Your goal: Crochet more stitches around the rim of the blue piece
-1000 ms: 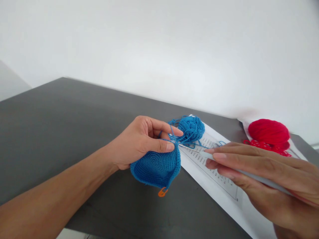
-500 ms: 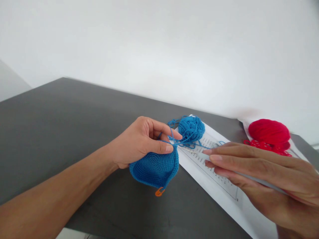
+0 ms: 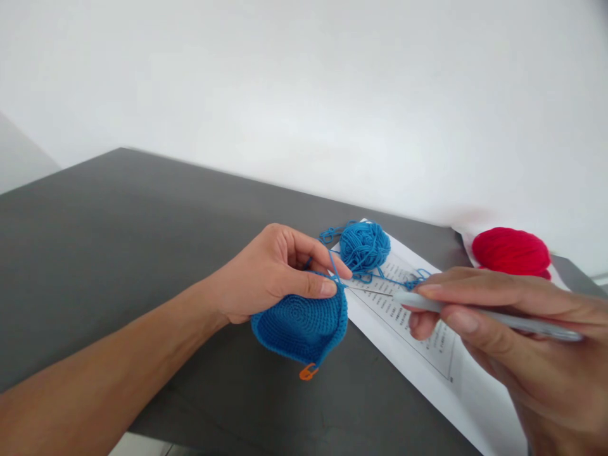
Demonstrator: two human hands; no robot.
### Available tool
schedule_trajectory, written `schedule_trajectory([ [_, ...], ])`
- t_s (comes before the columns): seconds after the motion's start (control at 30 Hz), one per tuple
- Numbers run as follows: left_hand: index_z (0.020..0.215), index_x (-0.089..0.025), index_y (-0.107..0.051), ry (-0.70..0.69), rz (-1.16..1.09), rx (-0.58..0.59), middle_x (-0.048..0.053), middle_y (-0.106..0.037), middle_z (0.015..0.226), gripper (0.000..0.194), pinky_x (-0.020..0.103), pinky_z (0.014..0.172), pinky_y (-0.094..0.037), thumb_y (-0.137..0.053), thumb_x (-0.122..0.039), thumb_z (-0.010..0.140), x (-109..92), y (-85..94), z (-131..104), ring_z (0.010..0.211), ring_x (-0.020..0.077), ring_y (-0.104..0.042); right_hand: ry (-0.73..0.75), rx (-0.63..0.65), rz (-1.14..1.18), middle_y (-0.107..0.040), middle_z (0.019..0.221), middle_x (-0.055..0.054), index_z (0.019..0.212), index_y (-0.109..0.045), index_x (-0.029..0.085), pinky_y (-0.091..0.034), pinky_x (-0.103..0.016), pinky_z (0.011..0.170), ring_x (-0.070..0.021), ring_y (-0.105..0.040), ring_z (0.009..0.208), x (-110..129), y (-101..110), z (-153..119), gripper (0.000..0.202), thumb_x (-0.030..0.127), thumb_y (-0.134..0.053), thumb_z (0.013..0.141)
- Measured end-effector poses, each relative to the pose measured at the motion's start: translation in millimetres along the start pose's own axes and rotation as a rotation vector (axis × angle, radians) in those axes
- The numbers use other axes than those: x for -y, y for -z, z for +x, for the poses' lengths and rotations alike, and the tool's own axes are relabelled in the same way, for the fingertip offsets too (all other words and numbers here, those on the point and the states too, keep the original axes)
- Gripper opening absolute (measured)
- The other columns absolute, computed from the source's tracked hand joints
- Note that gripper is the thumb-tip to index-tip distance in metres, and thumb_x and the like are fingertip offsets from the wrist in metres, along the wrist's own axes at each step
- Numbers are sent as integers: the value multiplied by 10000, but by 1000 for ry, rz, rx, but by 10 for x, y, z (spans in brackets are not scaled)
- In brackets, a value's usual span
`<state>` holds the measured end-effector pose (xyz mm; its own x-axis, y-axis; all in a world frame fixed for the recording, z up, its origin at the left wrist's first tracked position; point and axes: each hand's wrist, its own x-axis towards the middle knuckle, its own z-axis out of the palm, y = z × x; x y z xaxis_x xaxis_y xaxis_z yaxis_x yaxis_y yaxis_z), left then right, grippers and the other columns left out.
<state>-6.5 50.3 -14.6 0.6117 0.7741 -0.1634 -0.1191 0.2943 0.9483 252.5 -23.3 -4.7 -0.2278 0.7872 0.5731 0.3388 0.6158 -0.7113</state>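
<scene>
My left hand [image 3: 289,269] pinches the upper edge of a round blue crochet piece [image 3: 299,323], which hangs in a cupped shape above the table. An orange stitch marker [image 3: 308,372] dangles from its lower edge. Blue yarn runs up over my left index finger. My right hand [image 3: 513,329] is closed around the pale handle of a crochet hook [image 3: 517,322]. The thin metal shaft points left, and its tip meets the edge of the piece beside my left fingertips. Whether the tip sits inside a stitch is too small to tell.
A ball of blue yarn [image 3: 365,246] with loose strands rests on a printed sheet [image 3: 403,354] behind the hands. Farther right, a red yarn skein [image 3: 510,252] lies on something white. The dark grey table [image 3: 156,253] meets a white wall at the back.
My right hand has turned, bringing more of the hook's handle into view, and its shaft has drawn to the right. The crochet piece has shifted slightly right and down.
</scene>
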Motion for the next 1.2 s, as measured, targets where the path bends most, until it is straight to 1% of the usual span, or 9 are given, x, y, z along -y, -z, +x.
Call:
schedule_trajectory([
  [0.17, 676, -166, -830, -34, -52, -27, 36, -827, 863, 122, 161, 590, -520, -876, -60, 717, 3, -36, -10, 660, 90, -657, -169, -49, 409, -829, 747, -78, 1060, -837, 193, -632, -296, 411, -210, -742, 489, -99, -117, 44, 151, 181, -724, 961],
  [0.3, 715, -141, -833, -50, -73, -98, 45, -820, 806, 102, 177, 603, -514, -920, -104, 676, 36, -77, -7, 656, 103, -668, -282, -94, 607, -852, 839, -67, 1012, -832, 199, -653, -243, 481, -176, -773, 549, -176, -310, 37, 136, 197, -702, 972],
  [0.37, 730, -137, -830, -57, -85, -121, 46, -817, 785, 130, 195, 634, -529, -939, -134, 657, 76, -100, 1, 675, 119, -686, -321, -124, 656, -850, 826, -50, 1003, -836, 219, -663, -234, 538, -161, -778, 577, -190, -434, 16, 110, 236, -738, 956],
  [0.47, 792, -147, -836, -88, -42, -149, 47, -833, 829, 119, 230, 661, -550, -909, -168, 699, 151, -138, 14, 701, 143, -714, -400, -210, 656, -824, 744, -23, 957, -849, 241, -655, -209, 626, -134, -764, 615, -174, -599, -20, 121, 327, -857, 874],
  [0.53, 898, -148, -848, -111, 30, -171, 54, -842, 853, 173, 260, 676, -563, -876, -185, 732, 194, -163, 17, 720, 168, -736, -446, -258, 633, -814, 734, -14, 932, -854, 242, -635, -181, 665, -115, -755, 645, -165, -662, -36, 161, 354, -904, 828],
  [0.63, 1074, -129, -837, -154, 123, -217, 81, -855, 897, 335, 308, 732, -587, -848, -204, 748, 228, -190, 15, 796, 219, -769, -461, -277, 623, -810, 740, -8, 907, -854, 238, -616, -172, 663, -105, -744, 651, -182, -675, -39, 175, 373, -914, 813],
  [0.7, 1115, -119, -830, -204, 183, -244, 90, -860, 927, 378, 328, 769, -596, -838, -209, 748, 237, -199, 14, 842, 239, -777, -468, -278, 624, -797, 714, -1, 881, -850, 236, -608, -178, 640, -102, -729, 625, -208, -656, -29, 185, 388, -918, 801],
  [0.9, 897, -147, -858, -346, 446, -276, 58, -866, 943, 148, 321, 823, -584, -772, -218, 801, 262, -197, 24, 908, 249, -790, -507, -271, 632, -768, 659, -1, 820, -829, 215, -588, -196, 567, -108, -697, 575, -276, -621, -16, 205, 385, -929, 765],
  [1.2, 829, -184, -842, -380, 585, -241, 17, -870, 995, 123, 272, 876, -538, -727, -213, 861, 281, -179, 55, 965, 216, -784, -540, -252, 638, -742, 629, -6, 812, -809, 201, -582, -234, 544, -116, -666, 534, -306, -618, -30, 270, 442, -919, 762],
])
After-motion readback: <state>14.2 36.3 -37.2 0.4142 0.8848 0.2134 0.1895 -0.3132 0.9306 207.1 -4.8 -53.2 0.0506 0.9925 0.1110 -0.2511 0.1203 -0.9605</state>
